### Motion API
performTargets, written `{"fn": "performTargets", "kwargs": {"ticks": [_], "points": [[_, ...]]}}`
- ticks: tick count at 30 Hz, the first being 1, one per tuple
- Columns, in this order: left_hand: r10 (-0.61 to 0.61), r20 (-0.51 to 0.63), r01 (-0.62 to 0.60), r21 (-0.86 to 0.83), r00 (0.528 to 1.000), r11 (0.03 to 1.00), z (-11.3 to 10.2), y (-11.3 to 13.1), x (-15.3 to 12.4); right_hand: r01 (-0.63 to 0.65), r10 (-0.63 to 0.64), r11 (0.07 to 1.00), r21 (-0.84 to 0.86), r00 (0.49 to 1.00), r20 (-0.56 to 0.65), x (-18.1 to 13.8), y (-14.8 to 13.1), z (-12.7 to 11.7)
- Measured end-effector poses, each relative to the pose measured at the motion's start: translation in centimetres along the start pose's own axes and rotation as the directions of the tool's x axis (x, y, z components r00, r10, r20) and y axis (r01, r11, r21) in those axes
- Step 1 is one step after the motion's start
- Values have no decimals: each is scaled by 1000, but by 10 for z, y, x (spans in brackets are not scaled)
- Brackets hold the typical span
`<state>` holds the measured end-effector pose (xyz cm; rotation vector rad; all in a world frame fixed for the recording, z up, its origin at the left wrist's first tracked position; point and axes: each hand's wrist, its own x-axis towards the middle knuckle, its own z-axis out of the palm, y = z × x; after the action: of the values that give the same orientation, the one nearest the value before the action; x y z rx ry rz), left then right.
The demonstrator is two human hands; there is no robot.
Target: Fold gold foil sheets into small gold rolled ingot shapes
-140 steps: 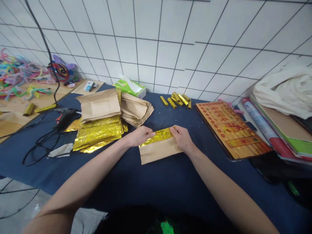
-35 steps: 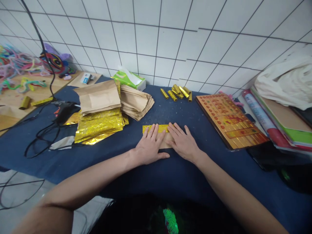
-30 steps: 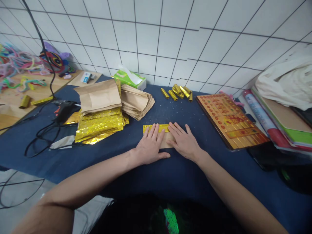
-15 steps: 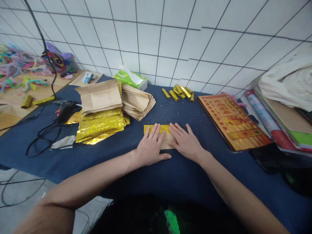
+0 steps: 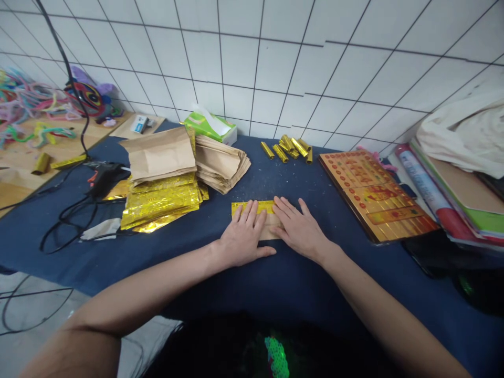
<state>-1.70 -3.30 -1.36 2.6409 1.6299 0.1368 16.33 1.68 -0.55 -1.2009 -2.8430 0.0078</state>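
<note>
Under both flat hands (image 5: 244,236), the gold-and-brown paper (image 5: 269,230)

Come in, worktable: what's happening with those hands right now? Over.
Left hand and right hand: open, palms down on paper. Paper: gold along far side, partly hidden by hands. Gold rolls: farther back, apart from it.

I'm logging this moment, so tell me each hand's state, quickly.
Left hand: open, palm down on the gold-and-brown paper, gripping nothing that shows.
Right hand: open, palm down on the same paper, gripping nothing that shows.
</note>
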Motion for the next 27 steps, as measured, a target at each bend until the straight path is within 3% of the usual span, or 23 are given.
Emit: {"fn": "performTargets", "kwargs": {"ticks": [7,14,21,27], "points": [[-3,14,3,-5,1000,1000,2,0,1,74,-84,988,134,994,70,9,-20,0],[-5,49,6,-21,999,1000,-2,-1,1,-40,26,989,142,995,97,1,9,4],[51,237,-16,-148,970,989,-19,-15,5,-56,-16,934,353,980,197,-6,23,-10],[40,210,21,-281,977,960,-29,-24,5,-93,-18,849,519,979,205,-9,27,-15]]}}
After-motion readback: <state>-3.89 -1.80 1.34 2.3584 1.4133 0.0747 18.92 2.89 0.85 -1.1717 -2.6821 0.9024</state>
